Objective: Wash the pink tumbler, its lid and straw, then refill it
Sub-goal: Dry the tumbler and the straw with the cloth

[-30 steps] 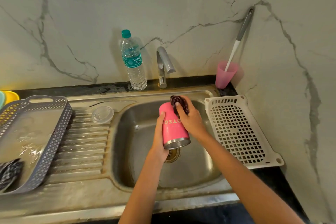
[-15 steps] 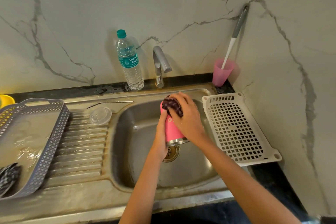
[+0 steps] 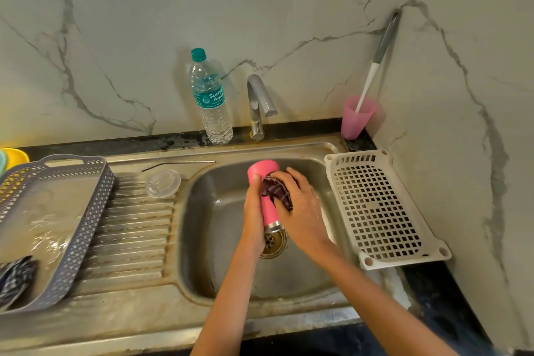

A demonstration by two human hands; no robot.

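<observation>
Starting at 9 o'clock from the basin: grey perforated tray (image 3: 72, 211) on the drainboard (image 3: 127, 240), wet inside, dark striped rag (image 3: 14, 277) in its near-left corner. Just right of that, around 10 o'clock: clear lid (image 3: 163, 187) lying flat on the ridges, metal straw (image 3: 179, 164) just behind it along the back ledge. Both parked and untouched, no way to tell from here whether washed yet. At 12 o'clock against the wall: capped water bottle (image 3: 211, 98), looking pretty full, right beside the tap (image 3: 258, 104). No stream visible from the spout.

Dead centre, over the sink (image 3: 219, 269) and just above the drain (image 3: 273, 243): pink tumbler (image 3: 264, 170), tipped with steel rim down toward the drain and closed end up. Left hand (image 3: 254, 211) wrapped round its left side, fingers curled in a firm hold. Right hand (image 3: 300, 205) curled over a dark scrub cloth (image 3: 277, 192), pressing it onto the tumbler's right side.

Over at 3 o'clock: white slotted rack (image 3: 381, 205). At 1 o'clock in the corner: pink cup (image 3: 357, 117) with a long-handled brush (image 3: 375, 66) standing in it.

Progress-wise: mid-scrub on the tumbler's outside, so early-ish at a guess. Probably left to do: rinse, then lid and straw, then the refill, likely from that bottle.
</observation>
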